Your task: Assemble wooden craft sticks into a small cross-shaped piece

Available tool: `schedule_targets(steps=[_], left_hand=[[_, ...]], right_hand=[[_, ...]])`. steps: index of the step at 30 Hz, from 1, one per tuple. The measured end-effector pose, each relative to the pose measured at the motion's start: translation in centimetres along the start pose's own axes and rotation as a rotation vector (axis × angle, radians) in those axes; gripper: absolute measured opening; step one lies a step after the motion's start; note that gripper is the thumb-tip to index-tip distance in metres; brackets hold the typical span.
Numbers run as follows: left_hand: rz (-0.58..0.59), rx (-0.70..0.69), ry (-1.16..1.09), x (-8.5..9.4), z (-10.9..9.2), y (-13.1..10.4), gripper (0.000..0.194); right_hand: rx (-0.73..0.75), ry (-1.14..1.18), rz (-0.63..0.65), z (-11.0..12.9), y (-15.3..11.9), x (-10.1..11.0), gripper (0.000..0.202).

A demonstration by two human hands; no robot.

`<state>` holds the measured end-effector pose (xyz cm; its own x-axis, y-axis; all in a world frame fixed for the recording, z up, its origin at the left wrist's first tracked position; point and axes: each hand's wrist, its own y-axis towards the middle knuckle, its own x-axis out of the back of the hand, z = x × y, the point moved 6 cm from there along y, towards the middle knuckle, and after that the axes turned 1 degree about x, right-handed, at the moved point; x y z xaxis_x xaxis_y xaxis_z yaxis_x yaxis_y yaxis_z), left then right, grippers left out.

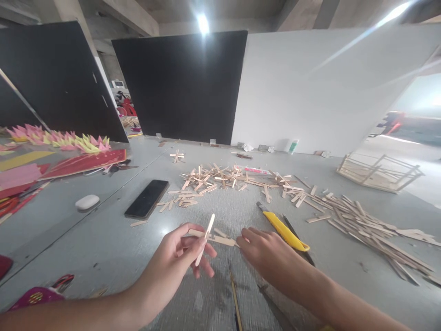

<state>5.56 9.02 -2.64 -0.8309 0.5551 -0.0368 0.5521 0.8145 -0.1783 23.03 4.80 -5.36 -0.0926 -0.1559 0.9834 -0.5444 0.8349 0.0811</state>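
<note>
One phone [147, 198], one yellow knife [283, 228] and one white case [87, 202] lay on the grey floor [103, 239] among sticks too many to count. The left hand [179, 259], palm half turned up, pinched a pale flat stick [206, 239] upright between its fingers. The right hand [265, 255] lay flat with its fingertips closed on the end of a joined strip [220, 239] just above the floor between both hands.

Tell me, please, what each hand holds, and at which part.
The left hand holds an upright wooden stick by its lower half. The right hand touches the end of flat-lying sticks; whether it grips them is unclear.
</note>
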Motion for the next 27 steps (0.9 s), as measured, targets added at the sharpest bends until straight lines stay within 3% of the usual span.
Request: schedule_targets(steps=[5,10,17,27], left_hand=[[-0.009,0.019,0.012,0.4,1.3,-0.4,0.038],[0.023,0.028,0.022,0.3,2.3,-0.8,0.032],[0.181,0.017,-0.002,-0.8,2.0,-1.0,0.029],[0.324,0.003,-0.061,-1.6,2.0,-1.6,0.026]], right_hand=[[-0.259,0.209,0.012,-2.5,-0.1,0.1,0.017],[-0.452,0.632,-0.027,-4.5,-0.4,2.5,0.02],[-0.375,1.155,-0.001,-3.8,0.0,3.8,0.023],[-0.333,1.434,0.051,-2.5,0.0,4.0,0.025]])
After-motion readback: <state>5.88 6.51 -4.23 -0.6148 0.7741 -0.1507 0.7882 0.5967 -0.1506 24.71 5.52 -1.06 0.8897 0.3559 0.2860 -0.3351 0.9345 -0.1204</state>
